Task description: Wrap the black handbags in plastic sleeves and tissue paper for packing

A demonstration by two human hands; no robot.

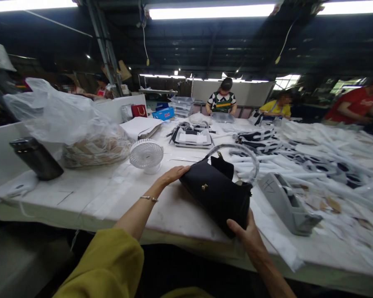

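A black handbag (216, 194) is tilted over the near edge of the white table, its gold-coloured clasp facing me. Its curved handle (255, 159) is wrapped in clear film and stands up, and the flap looks raised at the back. My left hand (174, 175) grips the bag's upper left end, with some fingers hidden behind it. At the lower right end, my right hand (245, 232) has its thumb on the front while the other fingers are out of sight.
Right of the bag stands a grey tape dispenser (287, 203), beside piles of wrapped straps (317, 161). A white fan (146, 155), a dark bottle (36, 158) and a plastic bag of brown pieces (96, 149) stand left. Another bag (192, 136) lies beyond; several people work farther back.
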